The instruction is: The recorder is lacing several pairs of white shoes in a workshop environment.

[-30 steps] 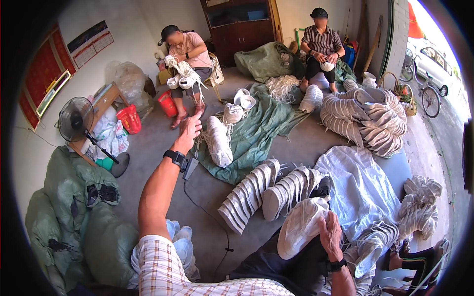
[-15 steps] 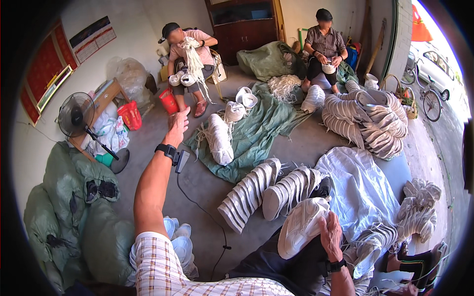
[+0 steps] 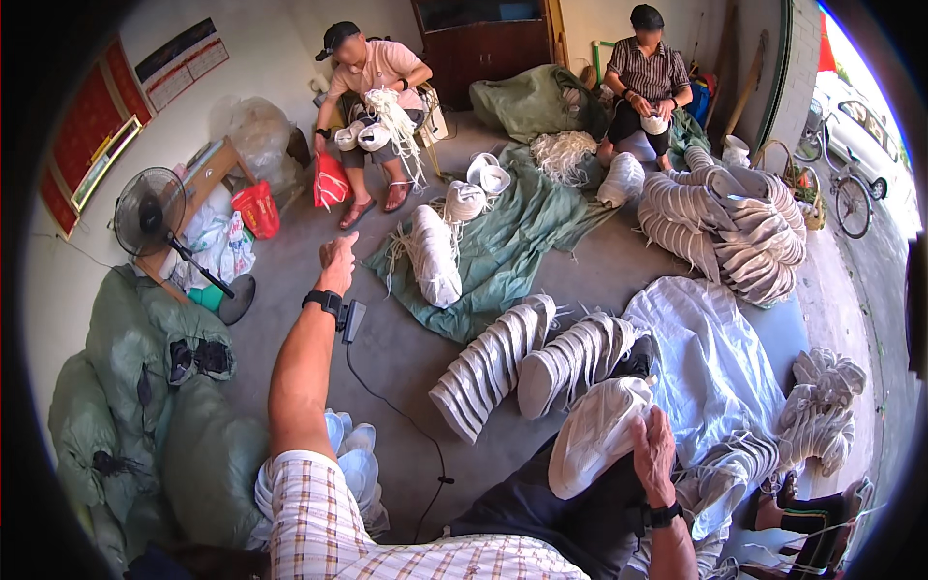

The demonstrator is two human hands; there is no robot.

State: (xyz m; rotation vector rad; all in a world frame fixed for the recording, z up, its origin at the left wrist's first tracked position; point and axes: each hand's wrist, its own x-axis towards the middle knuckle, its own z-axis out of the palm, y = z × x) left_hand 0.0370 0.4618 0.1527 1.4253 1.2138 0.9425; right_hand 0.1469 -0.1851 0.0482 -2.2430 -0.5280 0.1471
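Note:
My right hand point(image 3: 655, 452), with a dark band at the wrist, grips a white sneaker point(image 3: 592, 435) by its side above my lap. The sneaker lies tilted, its toe toward the lower left. My left hand point(image 3: 337, 263) is stretched far forward over the floor, away from the sneaker. One finger points out while the others look curled; whatever they might pinch is too small to see. A dark wristband point(image 3: 326, 304) with a small grey device point(image 3: 354, 319) sits on that wrist. Beyond the sneaker lie two rows of nested white shoe uppers point(image 3: 495, 362).
Two people sit at the back, one with white laces point(image 3: 394, 121), one with a white shoe point(image 3: 654, 125). A green sheet point(image 3: 512, 246) bears shoe stacks. Green sacks point(image 3: 208, 449) and a fan point(image 3: 150, 215) stand left. A cable point(image 3: 411, 422) crosses the floor. A white sheet point(image 3: 701, 358) lies right.
My left hand's fingers have curled in. The person at the back left has lowered the laces to the lap and reached a hand down to a red bag. The sneaker stays in my right hand.

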